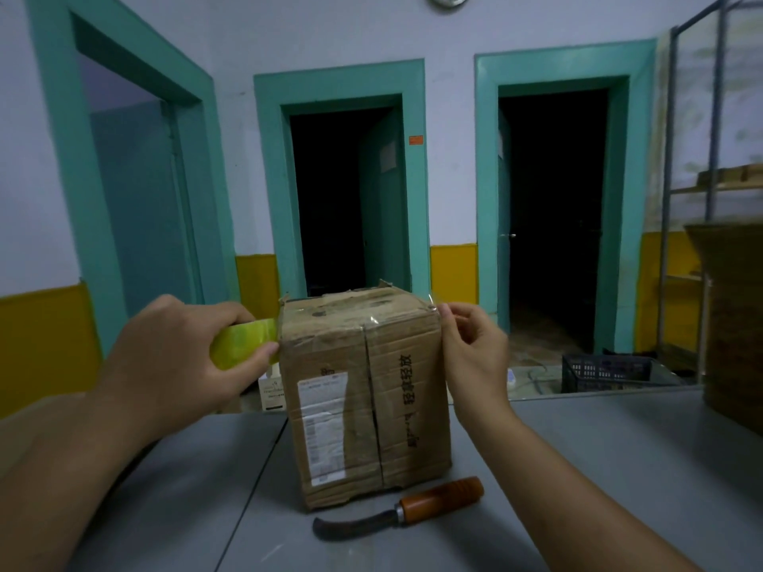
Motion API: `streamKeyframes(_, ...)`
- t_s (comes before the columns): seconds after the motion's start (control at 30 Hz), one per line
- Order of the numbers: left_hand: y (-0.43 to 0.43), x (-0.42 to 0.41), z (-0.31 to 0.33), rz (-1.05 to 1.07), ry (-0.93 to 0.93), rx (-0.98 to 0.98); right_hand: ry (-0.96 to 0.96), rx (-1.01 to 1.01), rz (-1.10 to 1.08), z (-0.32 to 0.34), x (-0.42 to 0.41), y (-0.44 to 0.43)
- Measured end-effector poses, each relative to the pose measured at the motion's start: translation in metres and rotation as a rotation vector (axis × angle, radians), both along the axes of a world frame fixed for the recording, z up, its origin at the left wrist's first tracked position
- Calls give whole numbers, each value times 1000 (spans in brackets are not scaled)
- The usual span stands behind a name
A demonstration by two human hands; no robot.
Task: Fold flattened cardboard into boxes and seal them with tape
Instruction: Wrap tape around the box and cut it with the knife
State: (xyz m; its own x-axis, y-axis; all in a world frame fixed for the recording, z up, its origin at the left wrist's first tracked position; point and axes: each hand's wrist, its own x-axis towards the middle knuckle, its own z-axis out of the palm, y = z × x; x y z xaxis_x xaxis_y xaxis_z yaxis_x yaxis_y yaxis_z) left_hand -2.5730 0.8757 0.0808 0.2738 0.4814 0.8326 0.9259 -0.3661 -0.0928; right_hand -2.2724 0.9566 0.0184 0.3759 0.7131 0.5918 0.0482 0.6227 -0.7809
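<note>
**Nearly sealed: tape may wrinkle**

The box (363,406) stands on the table (578,468). The left hand (173,357) grips the tape roll (243,342) at its top left edge; the right hand (475,361) pinches the free end (432,304) at the top right corner. Uneven pull could crease the strip.

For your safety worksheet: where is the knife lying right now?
In the head view, the knife lies on the grey table just in front of the cardboard box, handle pointing right.
</note>
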Motion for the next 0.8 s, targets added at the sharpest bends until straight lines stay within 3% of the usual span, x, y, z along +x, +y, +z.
streamKeyframes(0.33,2,2,0,-31,14,6,59,-37,55,3,6,2)
streamKeyframes(0.6,4,-3,-4,-25,2,3,336,-393,439,5,0,-5)
streamKeyframes(0.8,9,-14,-9,-7,-69,-11,287,-347,474,2,1,-9)
